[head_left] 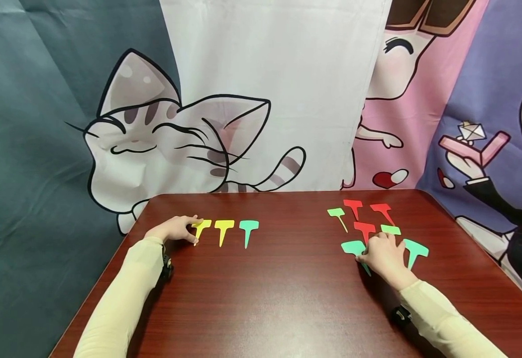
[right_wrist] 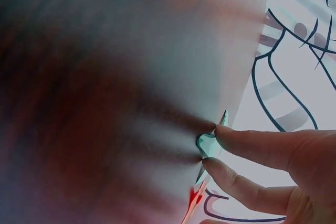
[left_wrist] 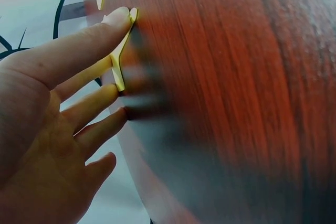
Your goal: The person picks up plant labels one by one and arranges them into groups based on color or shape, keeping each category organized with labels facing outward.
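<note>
My left hand is at the table's left side, thumb and fingers pinching a yellow T-shaped plant label. In the left wrist view the thumb lies at one end of that label, with fingertips along its other side. To its right a second yellow label and a teal label lie in a row. At the right, my right hand pinches a teal T-shaped plant label between thumb and finger. Another teal label lies beside this hand, which partly covers a light green label.
Beyond my right hand lie several more labels: a red one close by, two red ones farther back, and a light green one. The brown wooden table ends at a cartoon-printed cloth.
</note>
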`<state>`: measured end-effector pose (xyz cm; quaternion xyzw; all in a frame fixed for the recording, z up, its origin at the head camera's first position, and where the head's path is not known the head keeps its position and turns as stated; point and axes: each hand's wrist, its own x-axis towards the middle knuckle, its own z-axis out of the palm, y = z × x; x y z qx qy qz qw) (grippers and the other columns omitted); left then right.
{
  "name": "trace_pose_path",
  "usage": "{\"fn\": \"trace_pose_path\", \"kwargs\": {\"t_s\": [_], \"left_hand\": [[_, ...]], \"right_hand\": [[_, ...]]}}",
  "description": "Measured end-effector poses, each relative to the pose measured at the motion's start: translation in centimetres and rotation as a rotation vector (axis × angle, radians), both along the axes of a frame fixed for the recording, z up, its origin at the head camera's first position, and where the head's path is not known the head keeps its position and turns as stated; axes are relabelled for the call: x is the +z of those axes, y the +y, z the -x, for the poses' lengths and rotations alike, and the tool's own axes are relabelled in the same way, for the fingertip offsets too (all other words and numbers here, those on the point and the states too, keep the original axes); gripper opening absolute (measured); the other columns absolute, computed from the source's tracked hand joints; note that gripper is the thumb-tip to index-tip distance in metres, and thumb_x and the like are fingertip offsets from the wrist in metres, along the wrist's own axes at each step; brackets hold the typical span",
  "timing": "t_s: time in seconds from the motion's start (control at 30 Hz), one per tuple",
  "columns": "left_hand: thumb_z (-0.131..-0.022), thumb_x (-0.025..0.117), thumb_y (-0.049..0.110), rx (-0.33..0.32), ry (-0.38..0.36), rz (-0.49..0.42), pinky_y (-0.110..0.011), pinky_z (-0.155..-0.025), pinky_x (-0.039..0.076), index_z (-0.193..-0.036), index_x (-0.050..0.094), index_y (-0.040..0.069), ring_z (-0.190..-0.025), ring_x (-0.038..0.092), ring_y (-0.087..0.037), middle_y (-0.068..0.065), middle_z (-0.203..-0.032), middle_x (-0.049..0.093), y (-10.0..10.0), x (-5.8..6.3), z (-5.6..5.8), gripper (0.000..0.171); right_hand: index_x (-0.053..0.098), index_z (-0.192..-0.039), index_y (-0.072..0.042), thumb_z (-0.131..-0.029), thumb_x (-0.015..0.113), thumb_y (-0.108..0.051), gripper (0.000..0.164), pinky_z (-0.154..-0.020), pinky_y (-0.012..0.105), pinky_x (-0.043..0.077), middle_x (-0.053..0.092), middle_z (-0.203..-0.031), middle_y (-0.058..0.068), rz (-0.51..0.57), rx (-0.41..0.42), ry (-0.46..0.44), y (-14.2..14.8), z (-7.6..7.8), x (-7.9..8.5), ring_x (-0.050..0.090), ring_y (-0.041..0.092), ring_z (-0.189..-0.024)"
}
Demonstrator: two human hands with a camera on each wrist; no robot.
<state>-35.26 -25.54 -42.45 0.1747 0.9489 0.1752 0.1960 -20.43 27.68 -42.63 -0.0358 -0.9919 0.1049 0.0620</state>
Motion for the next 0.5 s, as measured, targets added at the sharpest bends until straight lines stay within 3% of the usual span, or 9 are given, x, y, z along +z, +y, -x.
{"fn": "trace_pose_path", "kwargs": {"t_s": [0.5], "left_hand": [[-0.08,0.075,0.03,-0.007,0.003,0.01,-0.061,-0.107,0.027,-0.146,0.039,0.013,-0.141,0.019,-0.044,-0.017,-0.155,0.025,0.11,0.38,-0.21,0.077]], "right_hand": [[0.07,-0.06,-0.008,-0.071,0.081,-0.024,0.022,-0.082,0.078,0.023,0.053,-0.09,0.027,0.093,-0.014,-0.09,0.26,0.24,0.38,0.035,0.051,-0.101]]}}
